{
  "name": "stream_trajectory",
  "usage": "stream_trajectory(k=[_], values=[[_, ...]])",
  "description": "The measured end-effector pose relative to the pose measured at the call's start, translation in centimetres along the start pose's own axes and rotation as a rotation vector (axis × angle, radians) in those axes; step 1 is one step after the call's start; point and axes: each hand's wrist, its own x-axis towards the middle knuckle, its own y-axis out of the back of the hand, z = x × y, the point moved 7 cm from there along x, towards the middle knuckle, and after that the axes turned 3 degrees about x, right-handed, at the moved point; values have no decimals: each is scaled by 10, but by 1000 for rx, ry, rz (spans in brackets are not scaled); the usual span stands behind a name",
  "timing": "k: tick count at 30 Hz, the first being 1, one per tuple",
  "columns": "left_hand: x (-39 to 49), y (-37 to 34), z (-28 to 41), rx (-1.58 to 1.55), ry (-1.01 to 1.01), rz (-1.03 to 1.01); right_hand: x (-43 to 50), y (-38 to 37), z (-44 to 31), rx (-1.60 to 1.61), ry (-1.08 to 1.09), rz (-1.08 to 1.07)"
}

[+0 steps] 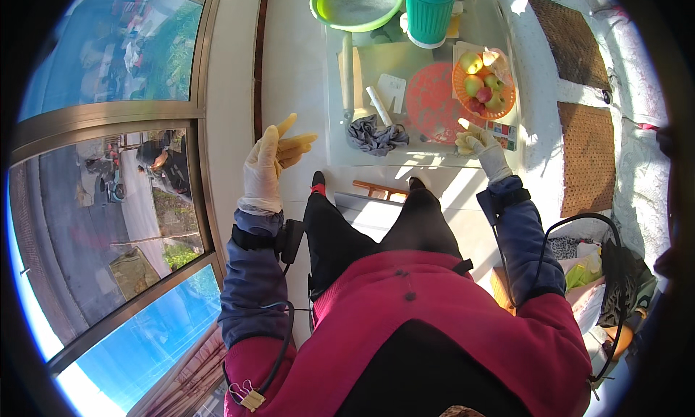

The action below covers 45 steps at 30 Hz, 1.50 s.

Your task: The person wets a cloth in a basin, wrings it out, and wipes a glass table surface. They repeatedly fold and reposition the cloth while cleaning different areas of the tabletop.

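My left hand (267,164), in a thin pale glove, is raised left of the table with its fingers apart and nothing in it. Over the table's near right edge hovers my right hand (485,150), gloved likewise, its index finger extended and the others loosely bent. It holds nothing I can see. Just beyond it stands an orange plastic basket (460,94) of apples and other fruit. A crumpled grey cloth (376,136) lies at the front of the table, touching the lower end of a white roll (378,105). A red round mat (431,105) is left of the basket.
The table (426,159) also bears a green basin (320,16) and a teal ribbed container (430,12) at the back. A wooden stool (380,190) is between my feet. A sofa with woven mats (587,156) lines the right side; windows (108,210) line the left. Cables hang from my sleeves.
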Motion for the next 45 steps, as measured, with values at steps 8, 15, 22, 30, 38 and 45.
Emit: stream_trajectory(k=[8, 15, 22, 30, 38, 45], values=[[72, 70, -46, -6, 31, -166, -1, -100, -40, -41, 99, -55], [131, 167, -108, -157, 68, -171, 27, -244, -13, -268, -98, -66], [150, 186, -172, -185, 210, -178, 48, -312, 20, -139, -166, -237], [204, 141, -252, -149, 96, 114, 56, -312, 228, -826, -285, -572], [253, 122, -327, -200, -94, 370, 82, -254, 394, -1253, -390, -587], [262, 125, -373, -245, -253, 438, 71, -256, 460, -1387, -364, -616]])
